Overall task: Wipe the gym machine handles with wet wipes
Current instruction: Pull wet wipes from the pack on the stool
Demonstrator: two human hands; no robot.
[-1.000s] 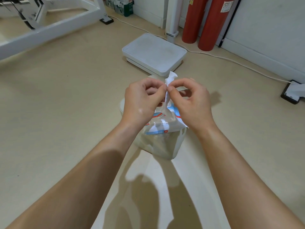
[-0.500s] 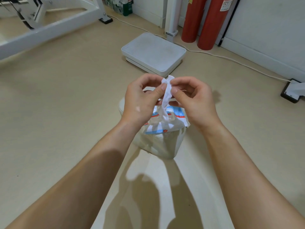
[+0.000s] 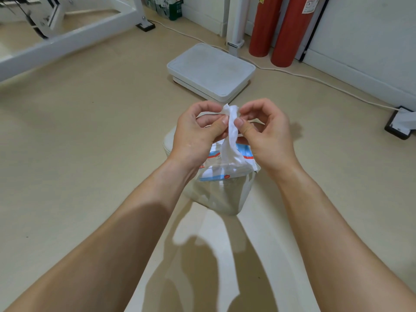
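Note:
A white wet wipe (image 3: 231, 131) rises in a twisted strip out of the blue-and-white wipe pack (image 3: 221, 170). The pack sits on top of a pale round stool or bin (image 3: 222, 197) on the floor. My left hand (image 3: 198, 134) pinches the wipe's upper end between thumb and forefinger. My right hand (image 3: 267, 134) pinches the same end from the other side, thumb tip against the wipe. The white frame of a gym machine (image 3: 67, 34) stands at the far left; its handles are out of view.
A white floor scale (image 3: 211, 70) lies just beyond my hands. Two red fire extinguishers (image 3: 276, 30) stand against the back wall, with a white cable (image 3: 315, 79) running along the floor to a black plug block (image 3: 400, 127) at the right. Beige floor surrounds the stool.
Both hands have parted slightly at the wipe's tip, and the wipe stands a little further out of the pack. The pack and stool have stayed in place.

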